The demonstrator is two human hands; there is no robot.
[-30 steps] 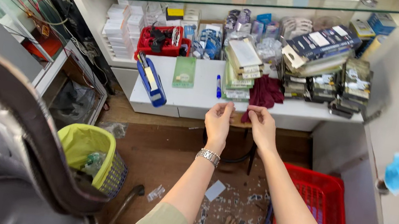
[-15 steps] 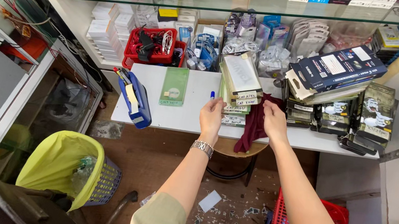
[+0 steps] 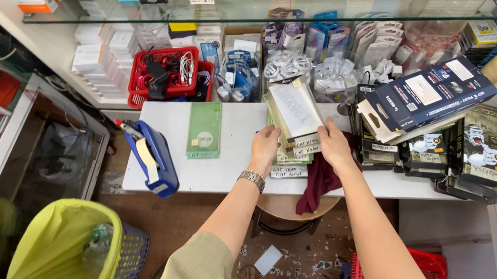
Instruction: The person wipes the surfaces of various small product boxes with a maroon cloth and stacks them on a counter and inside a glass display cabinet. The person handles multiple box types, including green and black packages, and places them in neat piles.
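I see my left hand [image 3: 265, 146] and right hand [image 3: 333, 145] on a stack of flat packets [image 3: 294, 119] in the middle of the white table [image 3: 223, 169]. Fingers curl around its sides. A dark red cloth [image 3: 320, 184] hangs just beside it.

Stack of flat packets [image 3: 295, 124], seen from above: thin rectangular sleeves, pale green and white, piled unevenly on the white desk [image 3: 223, 169]. The top packet is white-faced, tilted with its long axis running from 11 to 5 o'clock. Lower packets fan out toward 6 o'clock, showing small white label strips along their edges. A dark red cloth [image 3: 321, 180] lies touching the pile at 4 o'clock, draping over the desk edge.
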